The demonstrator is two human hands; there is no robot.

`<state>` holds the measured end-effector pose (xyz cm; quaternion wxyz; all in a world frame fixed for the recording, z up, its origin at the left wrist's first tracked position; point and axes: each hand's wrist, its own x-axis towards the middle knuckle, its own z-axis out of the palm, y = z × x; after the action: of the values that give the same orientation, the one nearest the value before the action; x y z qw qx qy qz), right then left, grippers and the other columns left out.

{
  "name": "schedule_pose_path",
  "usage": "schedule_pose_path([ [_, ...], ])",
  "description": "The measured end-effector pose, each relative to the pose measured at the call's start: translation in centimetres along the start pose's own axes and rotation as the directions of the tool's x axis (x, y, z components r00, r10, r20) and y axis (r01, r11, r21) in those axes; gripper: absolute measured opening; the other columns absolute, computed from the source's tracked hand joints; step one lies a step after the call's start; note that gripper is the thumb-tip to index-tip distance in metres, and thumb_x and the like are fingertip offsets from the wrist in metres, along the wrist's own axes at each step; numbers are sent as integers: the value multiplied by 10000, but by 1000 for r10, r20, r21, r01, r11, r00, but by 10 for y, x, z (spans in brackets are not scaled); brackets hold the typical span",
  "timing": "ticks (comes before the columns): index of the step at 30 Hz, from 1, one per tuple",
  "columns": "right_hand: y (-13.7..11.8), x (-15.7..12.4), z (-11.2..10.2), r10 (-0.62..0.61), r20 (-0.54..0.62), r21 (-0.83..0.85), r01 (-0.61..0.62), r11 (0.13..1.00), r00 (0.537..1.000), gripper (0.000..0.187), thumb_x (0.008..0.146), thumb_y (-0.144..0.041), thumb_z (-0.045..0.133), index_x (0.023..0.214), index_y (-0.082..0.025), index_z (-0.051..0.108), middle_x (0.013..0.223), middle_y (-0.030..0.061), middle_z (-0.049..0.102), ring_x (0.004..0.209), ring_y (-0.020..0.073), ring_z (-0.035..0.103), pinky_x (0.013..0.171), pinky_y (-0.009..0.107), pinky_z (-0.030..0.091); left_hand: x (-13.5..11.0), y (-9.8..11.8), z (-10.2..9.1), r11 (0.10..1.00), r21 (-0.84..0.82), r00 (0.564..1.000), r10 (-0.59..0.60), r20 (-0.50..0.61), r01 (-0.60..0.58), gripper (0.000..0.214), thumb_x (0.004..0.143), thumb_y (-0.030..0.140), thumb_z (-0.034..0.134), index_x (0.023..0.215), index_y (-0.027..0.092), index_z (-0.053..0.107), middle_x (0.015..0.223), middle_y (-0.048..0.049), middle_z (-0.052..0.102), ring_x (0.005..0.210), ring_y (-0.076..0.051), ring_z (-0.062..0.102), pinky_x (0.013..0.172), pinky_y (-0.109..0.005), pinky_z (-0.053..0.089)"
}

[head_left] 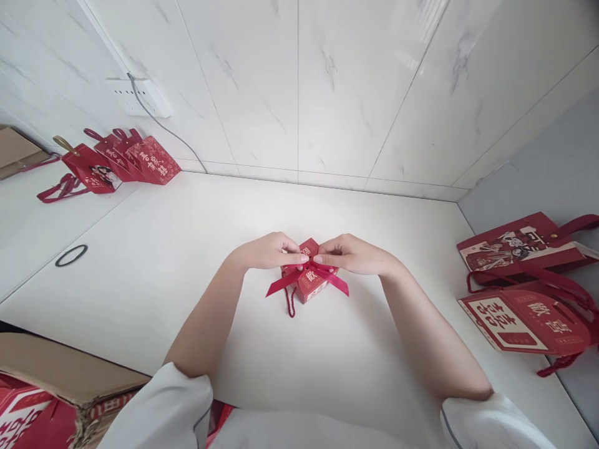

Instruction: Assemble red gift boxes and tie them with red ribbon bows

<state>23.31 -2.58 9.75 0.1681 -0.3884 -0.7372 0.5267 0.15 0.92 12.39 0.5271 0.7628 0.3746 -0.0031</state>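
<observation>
A small red gift box [312, 285] with pale lettering lies on the white table in front of me. A shiny red ribbon [286, 284] is tied in a bow across its top, with two tails spreading left and right. My left hand [276, 251] pinches the bow from the left, thumb pressed near the knot. From the other side, my right hand [349, 254] pinches the bow just right of the knot. Both thumbs nearly meet over the middle. A twisted red cord loop [291, 307] hangs from the box's front left onto the table. The fingers partly hide the bow's loops.
Several red gift bags [152, 161] stand at the back left by the wall. More red boxes [524, 318] and a bag [510, 246] sit at the right edge. A dark ring [71, 255] lies at left. An open cardboard box [56, 362] is at lower left.
</observation>
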Motion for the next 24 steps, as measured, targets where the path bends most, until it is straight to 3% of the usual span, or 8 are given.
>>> schedule_pose_path([
  [7, 4, 4, 1, -39, 7, 152, 37, 988, 999, 310, 887, -439, 534, 855, -151, 643, 719, -3, 546, 622, 105, 455, 586, 252, 385, 1, 1, 3, 999, -21, 1000, 27, -10, -27, 261, 812, 411, 575, 807, 166, 663, 741, -17, 617, 643, -113, 546, 591, -231, 421],
  [12, 4, 3, 0, -13, 3, 195, 12, 981, 1000, 298, 875, -439, 557, 859, -151, 634, 800, 26, 620, 666, 117, 525, 628, 267, 434, 3, -1, 1, 998, -59, 1000, -12, 27, 13, 298, 840, 440, 537, 836, 161, 643, 701, -26, 631, 457, -73, 460, 449, -219, 360],
  [18, 0, 2, -1, -92, 7, 297, 86, 951, 996, 290, 890, -429, 550, 834, -149, 605, 849, 35, 614, 682, 110, 533, 620, 259, 448, 1, 1, -2, 995, -87, 998, 56, -6, -56, 301, 841, 436, 556, 865, 153, 653, 664, -35, 628, 458, -63, 397, 414, -197, 289],
  [21, 2, 3, -1, -99, -12, 292, 98, 951, 995, 280, 901, -415, 534, 805, -157, 584, 806, 22, 598, 685, 118, 542, 618, 264, 453, 0, 0, -4, 993, -102, 998, 54, -16, -55, 310, 843, 451, 558, 839, 154, 648, 650, -28, 617, 463, -61, 398, 422, -198, 283],
  [24, 2, 2, -1, -42, -38, 171, 48, 984, 998, 272, 905, -407, 516, 798, -166, 581, 746, 9, 592, 668, 128, 551, 622, 275, 450, 1, -2, -5, 995, -104, 1000, -1, -26, -2, 344, 843, 477, 554, 773, 150, 634, 670, -33, 626, 461, -60, 421, 446, -207, 309],
])
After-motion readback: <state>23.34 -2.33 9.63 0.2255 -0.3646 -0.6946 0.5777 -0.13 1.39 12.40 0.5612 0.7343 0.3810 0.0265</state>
